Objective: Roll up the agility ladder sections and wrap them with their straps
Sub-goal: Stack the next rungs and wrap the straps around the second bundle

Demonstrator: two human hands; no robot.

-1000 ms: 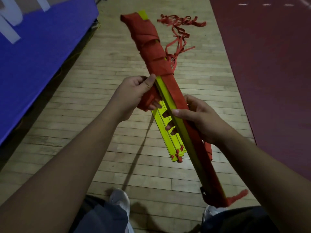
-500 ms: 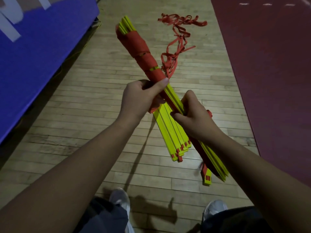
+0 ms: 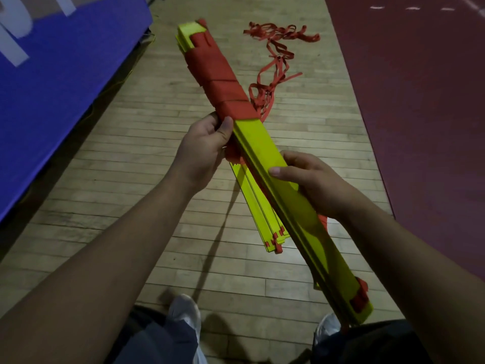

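1. The left hand (image 3: 204, 151) grasps the bundle of yellow slats (image 3: 265, 153) where the red strap wrapping (image 3: 223, 77) ends, thumb on top.
2. Below this hand, a second stack of slats (image 3: 258, 216) lies on the wooden floor (image 3: 147, 164).
3. The right hand (image 3: 312, 182) clasps the bare yellow part, thumb across its top face.
4. Beyond both hands, loose red straps (image 3: 275, 64) trail on the floor.

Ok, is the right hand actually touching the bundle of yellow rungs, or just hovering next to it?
Touching. The head view shows the right hand closed round the bundle of yellow rungs, thumb pressed on its top face and fingers curled underneath, with no gap between them.
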